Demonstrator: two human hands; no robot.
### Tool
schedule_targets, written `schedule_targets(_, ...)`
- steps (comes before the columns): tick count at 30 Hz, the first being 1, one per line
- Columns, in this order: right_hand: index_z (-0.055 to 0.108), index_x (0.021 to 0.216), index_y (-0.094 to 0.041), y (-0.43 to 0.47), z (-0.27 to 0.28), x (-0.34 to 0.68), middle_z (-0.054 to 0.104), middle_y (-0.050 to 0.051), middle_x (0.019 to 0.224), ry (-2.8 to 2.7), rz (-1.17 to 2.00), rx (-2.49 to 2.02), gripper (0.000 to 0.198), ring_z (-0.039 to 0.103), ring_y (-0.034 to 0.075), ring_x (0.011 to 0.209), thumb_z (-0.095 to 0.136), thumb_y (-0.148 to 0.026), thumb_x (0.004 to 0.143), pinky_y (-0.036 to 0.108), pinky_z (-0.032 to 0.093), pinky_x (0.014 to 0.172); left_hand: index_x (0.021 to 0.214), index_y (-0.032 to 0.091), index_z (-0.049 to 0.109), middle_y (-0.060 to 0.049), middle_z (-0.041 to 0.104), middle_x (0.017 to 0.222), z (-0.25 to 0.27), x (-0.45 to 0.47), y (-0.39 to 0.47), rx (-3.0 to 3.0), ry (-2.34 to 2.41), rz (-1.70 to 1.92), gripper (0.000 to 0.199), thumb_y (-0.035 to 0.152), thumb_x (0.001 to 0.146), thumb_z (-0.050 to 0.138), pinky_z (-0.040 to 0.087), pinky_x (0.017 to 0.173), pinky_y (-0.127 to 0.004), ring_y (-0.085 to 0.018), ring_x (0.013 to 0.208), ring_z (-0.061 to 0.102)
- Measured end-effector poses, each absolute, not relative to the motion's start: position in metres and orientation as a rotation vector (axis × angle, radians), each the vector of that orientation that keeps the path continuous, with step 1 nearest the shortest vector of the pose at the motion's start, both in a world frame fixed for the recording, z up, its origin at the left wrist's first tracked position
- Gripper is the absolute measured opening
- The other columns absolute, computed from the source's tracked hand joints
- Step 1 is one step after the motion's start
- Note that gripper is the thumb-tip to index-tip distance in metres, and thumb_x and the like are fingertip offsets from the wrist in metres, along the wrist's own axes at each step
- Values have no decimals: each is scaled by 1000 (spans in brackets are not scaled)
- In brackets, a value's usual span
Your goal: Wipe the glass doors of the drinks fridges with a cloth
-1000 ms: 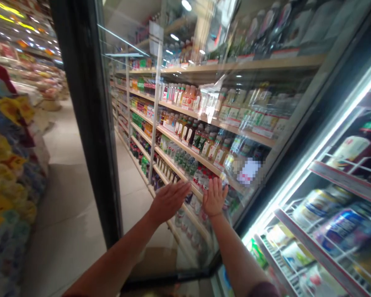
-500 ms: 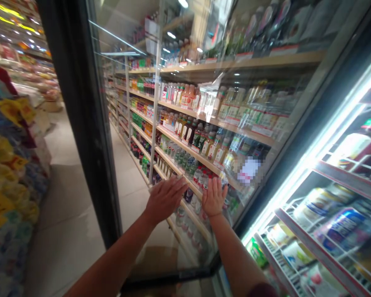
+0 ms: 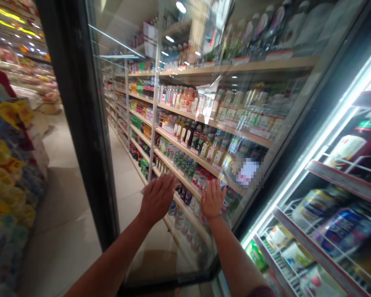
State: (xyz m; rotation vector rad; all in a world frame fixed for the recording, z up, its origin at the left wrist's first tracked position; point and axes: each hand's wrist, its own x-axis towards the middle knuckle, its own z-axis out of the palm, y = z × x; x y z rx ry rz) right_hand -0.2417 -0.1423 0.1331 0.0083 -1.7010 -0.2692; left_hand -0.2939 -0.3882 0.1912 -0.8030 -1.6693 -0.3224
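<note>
A tall glass door [image 3: 136,243] with a black frame stands swung open in front of me. My left hand [image 3: 159,198] is at the pane, its back towards me and its fingers stretched out to the upper right. A small pale edge shows beside its knuckles; I cannot make out what it is. To its right, my right hand [image 3: 213,200] lies flat against the glass with fingers pointing up. No object shows in it. A blurred pale sticker [image 3: 249,171] is on the pane to the upper right of this hand.
Through the pane, long shelves [image 3: 185,144] hold rows of bottled drinks. At the right a lit refrigerator [image 3: 290,225] has wire racks with cans and bottles. Tiled floor [image 3: 55,231] runs along the left, beside a stack of packaged goods [image 3: 6,181].
My left hand has slid a little left across the pane, away from my right hand, and its fingers point more upward. My right hand has hardly moved.
</note>
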Motion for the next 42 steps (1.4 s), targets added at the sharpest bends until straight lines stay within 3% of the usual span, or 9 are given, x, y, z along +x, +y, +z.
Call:
schedule_targets(3, 24, 165, -15, -141, 132, -243, 63, 18, 143, -1703, -264, 16, 68, 44, 28, 148, 45, -22, 100, 54, 20, 127, 158, 27, 42, -6, 56, 151, 207, -298, -391, -899, -1665, -278, 61, 17, 98, 53, 17, 130, -39, -21, 153, 36)
schedule_targets(10, 32, 162, -15, -143, 132, -242, 62, 18, 143, -1705, -257, 4, 64, 42, 27, 150, 44, -22, 100, 53, 19, 128, 165, 17, 24, -12, 29, 167, 266, -312, -414, -552, -1641, -516, 69, 25, 101, 48, 11, 130, -53, -29, 161, 5)
schedule_targets(16, 33, 161, -14, -144, 132, -242, 65, 17, 140, -1703, -269, 1, 64, 40, 25, 152, 46, -22, 99, 51, 18, 129, 157, 29, 43, -3, 51, 156, 202, -287, -381, -1039, -1654, -231, 56, 27, 102, 53, 13, 131, -39, -19, 158, 21)
schedule_targets(18, 35, 161, -16, -143, 131, -242, 63, 17, 142, -1706, -259, -6, 63, 42, 26, 150, 46, -22, 99, 52, 19, 128, 155, 32, 46, 0, 53, 154, 224, -290, -380, -1053, -1639, -237, 54, 31, 102, 54, 10, 132, -39, -19, 157, 25)
schedule_targets(23, 37, 160, -17, -142, 129, -243, 61, 17, 145, -1710, -247, -13, 63, 43, 27, 149, 46, -22, 98, 54, 20, 128, 164, 28, 28, -4, 32, 167, 305, -313, -406, -708, -1633, -508, 64, 33, 103, 47, 7, 131, -53, -28, 161, 8)
schedule_targets(28, 37, 160, -15, -143, 131, -240, 65, 17, 140, -1717, -252, -4, 62, 40, 26, 151, 45, -21, 99, 52, 19, 129, 164, 15, 25, -14, 32, 166, 234, -302, -411, -612, -1636, -431, 68, 25, 101, 47, 9, 130, -54, -28, 161, 2)
schedule_targets(32, 32, 161, -14, -143, 131, -240, 65, 17, 139, -1713, -254, 6, 64, 40, 26, 151, 44, -22, 99, 52, 17, 129, 158, 29, 41, -3, 58, 150, 189, -299, -421, -981, -1672, -232, 58, 25, 101, 52, 16, 131, -40, -19, 159, 16)
schedule_targets(38, 29, 163, -16, -144, 130, -243, 63, 17, 143, -1714, -248, -4, 67, 42, 26, 150, 46, -21, 98, 52, 17, 129, 165, 18, 25, -12, 27, 169, 261, -326, -461, -589, -1658, -416, 65, 29, 103, 45, 17, 128, -58, -35, 160, 10)
schedule_targets(42, 27, 163, -14, -144, 132, -242, 66, 17, 139, -1713, -257, 10, 67, 38, 25, 153, 46, -22, 99, 51, 15, 130, 164, 15, 24, -17, 34, 165, 217, -312, -443, -641, -1723, -361, 68, 29, 102, 48, 18, 128, -56, -35, 160, 10)
